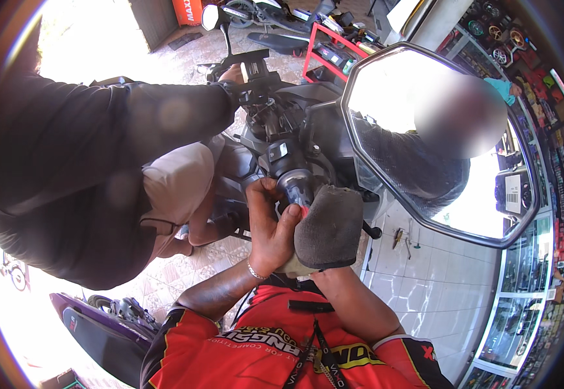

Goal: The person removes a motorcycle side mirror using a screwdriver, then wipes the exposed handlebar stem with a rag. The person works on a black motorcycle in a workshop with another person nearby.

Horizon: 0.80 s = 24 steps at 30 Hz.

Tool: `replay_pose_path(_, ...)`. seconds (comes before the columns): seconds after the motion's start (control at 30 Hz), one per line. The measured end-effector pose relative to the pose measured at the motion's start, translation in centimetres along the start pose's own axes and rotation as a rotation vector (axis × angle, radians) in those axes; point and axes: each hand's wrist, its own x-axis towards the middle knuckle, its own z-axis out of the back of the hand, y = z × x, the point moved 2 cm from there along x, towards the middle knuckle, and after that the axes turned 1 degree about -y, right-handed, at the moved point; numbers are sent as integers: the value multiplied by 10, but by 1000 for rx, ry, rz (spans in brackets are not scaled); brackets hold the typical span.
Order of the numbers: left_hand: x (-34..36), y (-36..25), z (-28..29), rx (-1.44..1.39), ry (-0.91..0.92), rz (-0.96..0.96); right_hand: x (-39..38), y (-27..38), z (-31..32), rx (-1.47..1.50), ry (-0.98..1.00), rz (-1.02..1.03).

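Note:
My left hand point(272, 223) is closed around the exposed end of a motorbike's handlebar point(299, 189), thumb and index finger pressed to it. A small bit of red shows by the thumb tip. Just right of that hand, a grey, rounded, fabric-like piece point(329, 227) covers the bar's near end. My right forearm point(360, 305) runs up behind this piece, which hides the right hand and its fingers. Above the left hand sits a black switch housing point(283, 155).
A large mirror point(360, 136) juts out at the right. On the left, another person's dark sleeve point(165, 117) reaches to the bar's far end. Tools point(398, 238) lie on the tiled floor. Beyond are a red rack point(311, 52) and glass display cases point(518, 318).

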Motion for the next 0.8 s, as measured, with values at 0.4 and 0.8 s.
replay_pose_path(0.4,1,-2,-4,-94,-19,43,-5,-8,-3,-81,-64,227)
replay_pose_path(0.8,-2,2,1,-57,-29,41,13,49,8,-892,-95,496)
